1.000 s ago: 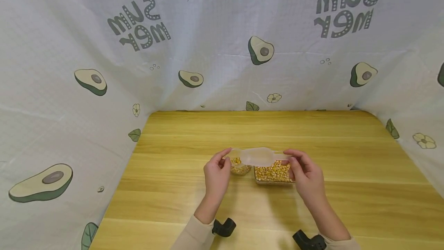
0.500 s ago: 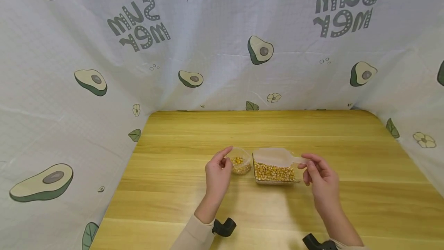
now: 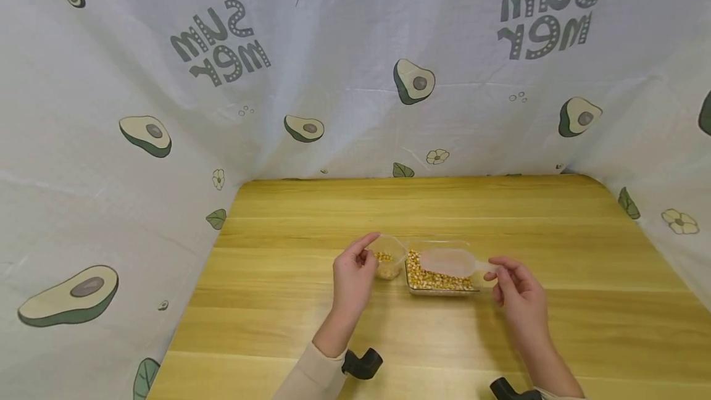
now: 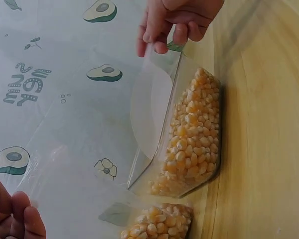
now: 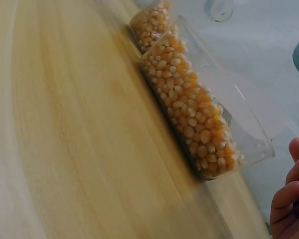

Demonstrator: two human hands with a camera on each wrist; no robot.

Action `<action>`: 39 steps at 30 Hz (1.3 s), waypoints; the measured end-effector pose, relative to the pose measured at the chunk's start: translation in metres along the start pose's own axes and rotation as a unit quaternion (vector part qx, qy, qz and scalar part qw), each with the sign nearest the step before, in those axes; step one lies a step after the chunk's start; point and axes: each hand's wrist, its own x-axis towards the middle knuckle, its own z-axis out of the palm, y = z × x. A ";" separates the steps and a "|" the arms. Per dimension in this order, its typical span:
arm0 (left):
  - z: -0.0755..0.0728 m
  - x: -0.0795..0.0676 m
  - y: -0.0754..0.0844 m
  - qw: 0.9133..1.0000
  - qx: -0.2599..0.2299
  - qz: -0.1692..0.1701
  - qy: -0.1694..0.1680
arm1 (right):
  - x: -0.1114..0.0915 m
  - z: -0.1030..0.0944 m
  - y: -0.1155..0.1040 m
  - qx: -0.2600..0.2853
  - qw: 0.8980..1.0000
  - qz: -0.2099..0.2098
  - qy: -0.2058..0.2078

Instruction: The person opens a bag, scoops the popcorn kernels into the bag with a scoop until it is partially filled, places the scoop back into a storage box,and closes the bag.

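My right hand (image 3: 520,295) pinches the handle of a translucent white scoop (image 3: 449,262). The scoop's bowl hangs over a rectangular clear glass container (image 3: 443,292) of yellow corn kernels (image 5: 192,119), and overlaps its rim in the left wrist view. Directly left of that container stands a clear plastic bag (image 3: 390,271) with a smaller heap of kernels (image 4: 162,224) at its bottom. At the bag's top edge, my left hand (image 3: 354,276) pinches the thin film and the mouth stands wide. The right wrist view shows only a few right-hand fingers (image 5: 289,194) at its edge.
All of it rests on a wood-grain table (image 3: 300,221). A white curtain (image 3: 355,48) with avocado prints hangs along the back and both sides. Black camera mounts (image 3: 362,363) sit on both wrists.
The scoop has moved right, from over the bag to over the glass container, and has come down closer to the corn. My left hand stays at the bag, shifting slightly right.
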 end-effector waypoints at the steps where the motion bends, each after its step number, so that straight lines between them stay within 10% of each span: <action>1: 0.001 0.000 0.001 1.000 -0.006 -0.005 -0.002 | 0.000 0.000 0.001 -0.006 1.000 0.001 0.000; 13: 0.003 0.005 0.006 0.991 -0.093 -0.099 0.020 | 0.002 0.001 0.008 -0.021 1.000 0.013 0.009; 23: -0.009 0.002 -0.006 0.996 -0.055 -0.071 0.008 | 0.004 -0.003 0.004 -0.076 0.997 -0.008 0.009; 33: -0.012 -0.001 -0.012 0.996 -0.065 -0.067 0.003 | 0.005 -0.007 -0.009 -0.176 0.978 -0.106 0.029; 39: -0.013 -0.001 -0.012 0.996 -0.060 -0.060 -0.003 | 0.006 -0.007 -0.020 -0.240 0.950 -0.194 0.051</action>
